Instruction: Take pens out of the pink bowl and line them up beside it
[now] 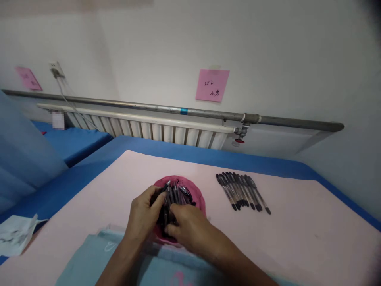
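A round pink basket [200, 195] stands on the pink sheet, holding many dark pens [175, 193] in a loose heap. At its left side, my left hand [145, 210] curls its fingers around a dark pen [166, 186], whose end sticks out above the thumb. My right hand [190, 228] reaches over the basket's near right side. Its thumb and fingers are closed down among the pens, and what lies between them is hidden. To the right of the basket, several clear pens with black caps [241, 191] lie side by side in a slanting row.
The pink sheet [297, 226] covers a blue padded bed [268, 161] against the wall. Behind run a radiator [166, 133] and a metal pipe [133, 105]. Light-blue cloth [86, 258] is at the near edge, and a white paper packet [18, 236] lies at left.
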Motion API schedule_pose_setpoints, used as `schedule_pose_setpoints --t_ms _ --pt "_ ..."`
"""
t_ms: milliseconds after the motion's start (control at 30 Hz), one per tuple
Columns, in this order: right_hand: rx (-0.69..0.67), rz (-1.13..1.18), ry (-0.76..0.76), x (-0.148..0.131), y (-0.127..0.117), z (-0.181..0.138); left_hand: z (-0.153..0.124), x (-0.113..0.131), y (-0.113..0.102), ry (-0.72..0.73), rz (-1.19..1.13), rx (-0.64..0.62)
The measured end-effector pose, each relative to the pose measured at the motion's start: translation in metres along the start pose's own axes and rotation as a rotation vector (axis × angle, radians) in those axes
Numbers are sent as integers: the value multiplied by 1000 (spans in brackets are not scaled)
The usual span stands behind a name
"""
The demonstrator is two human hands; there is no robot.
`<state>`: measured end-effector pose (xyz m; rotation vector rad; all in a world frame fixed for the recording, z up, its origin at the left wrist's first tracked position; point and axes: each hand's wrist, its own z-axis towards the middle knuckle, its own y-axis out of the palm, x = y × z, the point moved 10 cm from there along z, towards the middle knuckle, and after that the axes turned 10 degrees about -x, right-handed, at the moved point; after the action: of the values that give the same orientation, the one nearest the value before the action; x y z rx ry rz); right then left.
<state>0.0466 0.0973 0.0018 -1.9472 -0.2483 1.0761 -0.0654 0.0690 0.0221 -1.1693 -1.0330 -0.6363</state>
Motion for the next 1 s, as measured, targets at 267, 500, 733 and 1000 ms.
schedule_pose_setpoints --t_ms 267,500,733,1000 --pt "-61 72 57 8 -2 -3 1 -6 3 -34 -71 -22" --pt "96 693 -92 29 -37 7 5 -12 5 -23 -161 -71" --pt "400 1289 -122 62 -56 9 7 -17 31 -44 -295 -226" --pt "379 1357 -152 58 -45 14 4 -14 40 -37 -273 -273"
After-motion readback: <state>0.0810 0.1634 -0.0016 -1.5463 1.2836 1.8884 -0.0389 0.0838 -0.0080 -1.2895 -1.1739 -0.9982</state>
